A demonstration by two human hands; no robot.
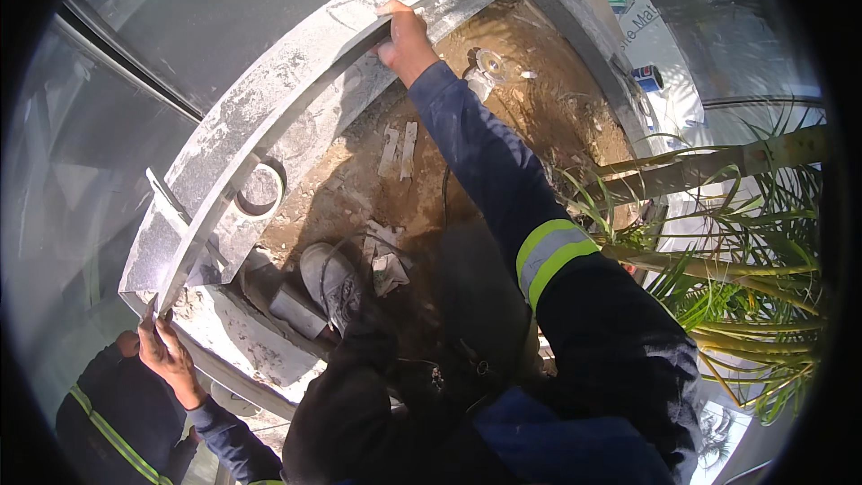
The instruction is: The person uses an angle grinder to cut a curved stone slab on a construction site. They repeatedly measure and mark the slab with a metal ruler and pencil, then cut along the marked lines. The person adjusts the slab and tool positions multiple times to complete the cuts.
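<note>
A long, thin grey curved strip (285, 110) runs along the pale, dust-smeared curved ledge (229, 99) of a planter-like bed. At the far side, my right hand (409, 43) is wrapped over the strip's upper edge, arm stretched forward. My left hand (169, 357) grips the strip's near left end, fingers pointing up against it. A round tub (259, 189) with grey material inside sits against the strip's inner side. On the ledge, a narrow flat piece (165, 194) leans close to the strip's left part.
Brown soil (548, 81) fills the bed, with a round disc (490, 64) and pale offcuts (398, 151) on it. My shoe (330, 283) stands in the bed beside a metal block (297, 311). Palm stems (709, 175) crowd the right; glass panels (72, 135) rise behind the ledge.
</note>
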